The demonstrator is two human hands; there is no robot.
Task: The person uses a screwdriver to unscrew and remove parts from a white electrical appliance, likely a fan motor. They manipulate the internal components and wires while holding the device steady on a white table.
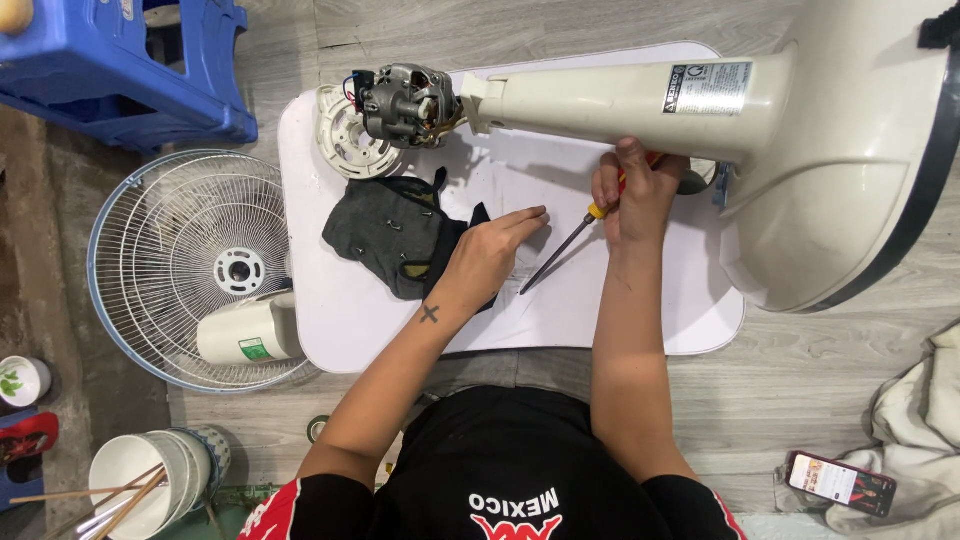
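Here, seen from above, a cream pedestal fan (640,100) lies on its side across the upper right of the frame, its round base (850,170) at the far right and its bare motor (405,103) pointing toward the upper centre. It rests over a white board (350,310) laid on a grey wood-look floor. At the left, partly on the floor, lies a round wire fan guard (160,250) with a cream motor cover (245,330) on its lower edge. A blue plastic stool (130,70) fills the upper left corner. A white round plastic part (345,140) sits just beside the motor.

On the board in the middle lies a dark grey cloth (385,235). The left hand (490,255) rests flat on the cloth's right edge, fingers stretched out and holding nothing. The right hand (635,195), just below the fan's stem, is closed around the red and yellow handle of a screwdriver (565,250), whose shaft slants down-left to the board near the left hand's fingertips.

At the lower right, a phone (840,482) lies on a pale cloth (920,420). Bowls with chopsticks (140,480) sit at the lower left.
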